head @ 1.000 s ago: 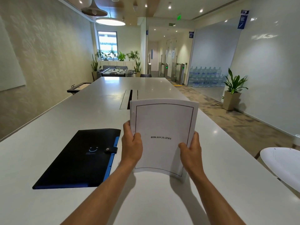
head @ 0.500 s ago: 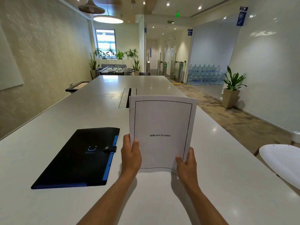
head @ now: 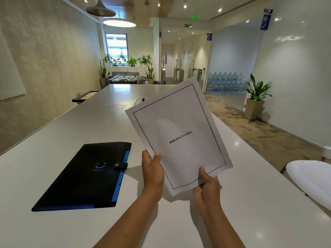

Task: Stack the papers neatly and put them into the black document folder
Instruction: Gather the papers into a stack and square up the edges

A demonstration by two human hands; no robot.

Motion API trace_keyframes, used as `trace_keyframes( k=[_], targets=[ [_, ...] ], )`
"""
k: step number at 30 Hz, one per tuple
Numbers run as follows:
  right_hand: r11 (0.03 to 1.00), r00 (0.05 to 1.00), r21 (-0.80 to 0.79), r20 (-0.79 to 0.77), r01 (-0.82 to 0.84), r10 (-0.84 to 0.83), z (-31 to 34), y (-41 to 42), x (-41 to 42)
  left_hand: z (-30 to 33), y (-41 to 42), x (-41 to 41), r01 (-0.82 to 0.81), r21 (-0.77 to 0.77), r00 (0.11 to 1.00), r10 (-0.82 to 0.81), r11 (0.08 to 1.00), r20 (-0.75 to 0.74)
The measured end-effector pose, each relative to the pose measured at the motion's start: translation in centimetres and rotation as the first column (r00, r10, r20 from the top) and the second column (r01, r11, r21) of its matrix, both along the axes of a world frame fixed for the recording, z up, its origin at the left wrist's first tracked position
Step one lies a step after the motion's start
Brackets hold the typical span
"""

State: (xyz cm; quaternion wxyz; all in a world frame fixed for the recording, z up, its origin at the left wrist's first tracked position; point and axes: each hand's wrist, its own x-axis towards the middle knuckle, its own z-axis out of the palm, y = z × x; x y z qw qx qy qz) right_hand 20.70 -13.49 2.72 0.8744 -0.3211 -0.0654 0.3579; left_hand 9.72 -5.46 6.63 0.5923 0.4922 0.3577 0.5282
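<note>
white paper stack with a black border and BIBLIOGRAPHY printed on top [head: 179,135], tilted and held up off the long white table [head: 71,126], left hand [head: 152,171] gripping its lower left edge, right hand [head: 206,185] pinching the bottom corner, black document folder with blue edging [head: 84,176] lying snapped closed on the table just left of the hands

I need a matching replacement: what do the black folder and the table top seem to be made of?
Black folder: probably matte plastic or faux leather; dull, faintly textured cover, blue edges, strap with a metal-looking snap. Table top: smooth off-white laminate or solid surface, semi-gloss; it mirrors the ceiling lights softly. Neither is certain.
</note>
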Motion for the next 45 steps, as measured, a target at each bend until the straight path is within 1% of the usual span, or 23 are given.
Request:
trace_keyframes(
  k=[4, 6, 8, 10, 11, 14, 16, 18, 20, 21, 25, 27, 30, 32, 33, 35, 38, 40, 42, 43, 45],
  targets=[
    [0.992, 0.985, -0.08, 0.151, 0.094, -0.081, 0.8, -0.3, 1.5, -0.1, 0.6, -0.7, 0.12, -0.107, 0.993, -0.121, 0.987, -0.007],
    [0.977, 0.957, -0.148, 0.267, 0.155, -0.111, 1.2, -0.3, 2.6, 0.2, 1.2, -1.3, 0.148, -0.125, 0.989, -0.147, 0.981, 0.017],
    [0.948, 0.891, -0.208, 0.435, 0.239, -0.129, 1.6, -0.5, 3.7, 0.4, 2.2, -2.0, 0.108, -0.127, 0.994, -0.103, 0.986, 0.046],
    [0.932, 0.801, -0.221, 0.589, 0.288, -0.108, 2.1, -0.9, 4.7, 0.6, 3.6, -2.8, 0.024, -0.107, 0.999, -0.02, 0.994, 0.042],
    [0.935, 0.766, -0.214, 0.637, 0.283, -0.086, 2.2, -1.2, 5.3, 0.6, 4.3, -3.3, -0.02, -0.08, 1.0, 0.021, 0.997, 0.005],
    [0.942, 0.681, -0.205, 0.731, 0.265, -0.033, 3.0, -1.9, 6.8, 0.7, 6.3, -4.5, -0.129, 0.049, 0.97, 0.137, 0.99, -0.202],
    [0.945, 0.623, -0.203, 0.782, 0.255, 0.0, 3.7, -2.1, 7.4, 0.8, 7.2, -5.2, -0.121, 0.154, 0.942, 0.162, 0.981, -0.292],
    [0.947, 0.568, -0.215, 0.822, 0.237, 0.044, 4.3, -2.2, 7.7, 1.1, 7.7, -5.5, 0.0, 0.181, 0.947, 0.059, 0.983, -0.317],
    [0.948, 0.526, -0.225, 0.847, 0.223, 0.078, 4.7, -2.1, 7.8, 1.4, 7.9, -5.6, 0.122, 0.16, 0.956, -0.072, 0.98, -0.285],
    [0.948, 0.515, -0.228, 0.853, 0.221, 0.085, 4.8, -2.1, 7.8, 1.6, 7.8, -5.6, 0.143, 0.163, 0.957, -0.095, 0.976, -0.273],
    [0.952, 0.514, -0.2, 0.856, 0.233, 0.054, 5.4, -1.9, 7.8, 1.8, 7.6, -5.3, 0.062, 0.235, 0.978, -0.012, 0.97, -0.209],
    [0.949, 0.514, -0.194, 0.857, 0.25, 0.04, 5.4, -1.9, 7.9, 1.7, 7.4, -5.3, 0.034, 0.272, 0.979, 0.022, 0.962, -0.203],
    [0.936, 0.504, -0.233, 0.86, 0.263, 0.072, 4.5, -1.8, 7.8, 1.2, 6.9, -5.2, 0.031, 0.306, 0.971, 0.044, 0.952, -0.233],
    [0.903, 0.483, -0.29, 0.869, 0.316, 0.11, 3.7, -1.9, 7.5, 0.7, 6.3, -5.2, 0.052, 0.322, 0.964, 0.037, 0.945, -0.263],
    [0.9, 0.482, -0.294, 0.869, 0.322, 0.111, 3.5, -2.0, 7.3, 0.5, 6.1, -5.2, 0.06, 0.333, 0.961, 0.036, 0.941, -0.274],
    [0.913, 0.474, -0.252, 0.877, 0.319, 0.076, 3.4, -2.0, 7.0, 0.4, 5.9, -5.2, 0.068, 0.37, 0.955, 0.046, 0.926, -0.292],
    [0.898, 0.404, -0.189, 0.915, 0.397, 0.014, 4.1, -1.8, 7.0, 1.2, 5.7, -5.1, 0.072, 0.475, 0.952, 0.081, 0.877, -0.294],
    [0.89, 0.321, -0.152, 0.947, 0.429, 0.007, 4.6, -1.5, 7.1, 1.9, 5.7, -4.9, 0.057, 0.596, 0.934, 0.167, 0.801, -0.314],
    [0.876, 0.228, -0.131, 0.973, 0.464, 0.025, 5.0, -1.3, 7.2, 2.3, 5.8, -4.7, 0.062, 0.673, 0.909, 0.237, 0.737, -0.343],
    [0.866, 0.208, -0.129, 0.978, 0.482, 0.03, 5.0, -1.3, 7.3, 2.4, 5.8, -4.6, 0.069, 0.687, 0.899, 0.253, 0.724, -0.357],
    [0.848, 0.217, -0.139, 0.976, 0.512, 0.029, 5.0, -1.2, 7.3, 2.4, 5.8, -4.5, 0.078, 0.683, 0.881, 0.27, 0.726, -0.388]
  ],
)
